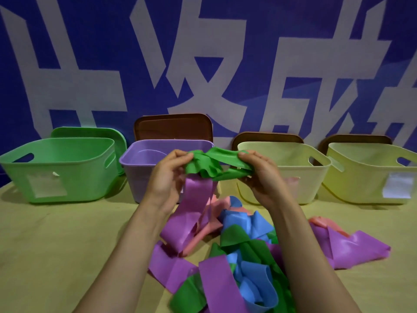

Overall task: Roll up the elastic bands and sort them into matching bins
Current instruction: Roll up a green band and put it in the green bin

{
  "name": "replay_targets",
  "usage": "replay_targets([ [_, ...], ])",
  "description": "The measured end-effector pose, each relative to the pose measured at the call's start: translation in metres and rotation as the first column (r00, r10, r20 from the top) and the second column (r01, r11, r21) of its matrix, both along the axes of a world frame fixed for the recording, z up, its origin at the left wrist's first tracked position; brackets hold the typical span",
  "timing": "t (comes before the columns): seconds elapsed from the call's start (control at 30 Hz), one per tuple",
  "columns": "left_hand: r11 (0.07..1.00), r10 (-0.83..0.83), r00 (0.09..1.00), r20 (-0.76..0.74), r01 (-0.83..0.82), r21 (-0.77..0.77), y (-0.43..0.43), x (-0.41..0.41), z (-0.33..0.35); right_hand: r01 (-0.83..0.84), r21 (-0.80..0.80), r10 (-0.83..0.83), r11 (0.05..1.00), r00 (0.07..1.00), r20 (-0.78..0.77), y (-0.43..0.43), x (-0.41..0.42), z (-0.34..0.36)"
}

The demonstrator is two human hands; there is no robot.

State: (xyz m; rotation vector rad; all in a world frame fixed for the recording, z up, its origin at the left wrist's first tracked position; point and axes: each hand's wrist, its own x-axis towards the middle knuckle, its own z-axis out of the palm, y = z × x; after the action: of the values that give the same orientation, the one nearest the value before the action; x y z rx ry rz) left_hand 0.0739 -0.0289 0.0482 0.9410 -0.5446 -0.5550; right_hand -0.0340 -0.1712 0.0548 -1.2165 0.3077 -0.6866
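Note:
Both hands hold a crumpled green elastic band [211,164] up in front of the purple bin [144,159]. My left hand [168,177] pinches its left end and my right hand [262,175] grips its right end. A purple band [191,208] hangs down from under the green one, near my left hand, to the table. Below lies a tangled pile of bands [243,256] in purple, green, blue and pink. Another purple band [352,247] with a pink one lies to the right.
A row of bins stands along the back: a green bin [56,170] at the left, then the purple one, then two pale yellow bins [300,177] [370,177]. Lids lean behind them against a blue banner wall. The table [56,245] is tan.

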Motion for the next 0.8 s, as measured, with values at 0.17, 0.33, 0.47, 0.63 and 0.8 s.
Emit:
replay_targets([
  [0.17,0.933,-0.07,0.995,0.071,0.04,0.357,-0.014,-0.026,-0.009,-0.069,0.08,0.061,0.994,0.993,0.099,0.017,0.006,0.001],
  [0.33,0.931,-0.186,0.967,0.173,0.117,0.345,-0.007,-0.029,-0.008,0.015,0.153,-0.03,0.988,0.995,0.095,0.007,0.003,0.002],
  [0.47,0.939,-0.196,0.901,0.387,0.058,0.34,0.001,-0.026,-0.006,-0.003,0.173,-0.021,0.985,0.99,0.137,0.009,0.003,0.001],
  [0.63,0.955,-0.019,0.875,0.483,-0.127,0.268,0.001,-0.014,-0.002,0.073,0.082,-0.073,0.994,0.997,0.003,0.003,0.002,-0.001],
  [0.8,0.982,0.127,0.969,0.213,-0.153,0.111,-0.003,-0.008,0.014,-0.021,-0.338,-0.141,0.941,0.883,-0.447,-0.009,-0.01,-0.008],
])
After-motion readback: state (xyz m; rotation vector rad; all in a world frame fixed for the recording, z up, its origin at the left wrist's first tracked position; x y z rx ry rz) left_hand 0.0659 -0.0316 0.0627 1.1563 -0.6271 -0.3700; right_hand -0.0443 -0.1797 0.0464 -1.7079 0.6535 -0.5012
